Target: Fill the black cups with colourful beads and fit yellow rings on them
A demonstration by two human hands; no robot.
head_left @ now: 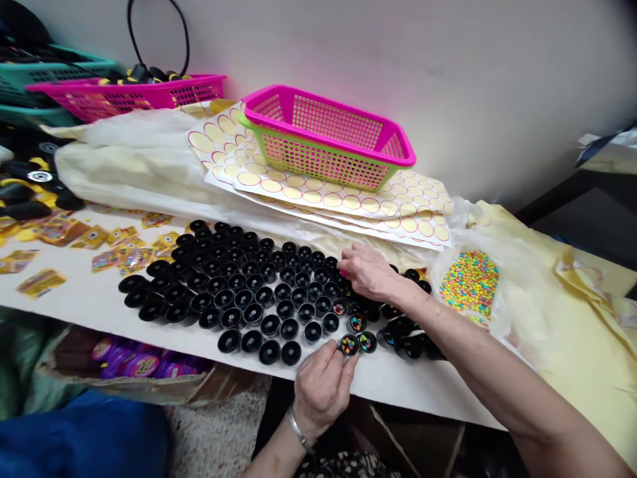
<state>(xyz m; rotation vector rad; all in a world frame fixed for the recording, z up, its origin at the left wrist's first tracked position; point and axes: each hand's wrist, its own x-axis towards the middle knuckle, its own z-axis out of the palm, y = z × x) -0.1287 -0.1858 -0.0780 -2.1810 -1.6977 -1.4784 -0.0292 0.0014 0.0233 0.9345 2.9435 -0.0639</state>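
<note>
My left hand (323,384), a metal bangle at its wrist, pinches the side of a small round black cup (349,344) with coloured candies inside. Right beside that stands another candy-filled cup (367,342), with one more (357,322) just behind. Reaching over the rows, my right hand (367,272) has its fingers closed; a bit of pink shows at the fingertips, but what it is I cannot make out. Many empty black cups (253,313) spread leftward across the white tabletop (199,338). A clear bag of small multicoloured candies (468,284) lies to the right of my right forearm.
Nested pink and green baskets (328,153) sit on sheets of round stickers (318,196) at the back. Yellow printed packets (42,282) lie at left, near black and yellow toys (40,176). Below the table edge, a carton (124,385) holds purple items.
</note>
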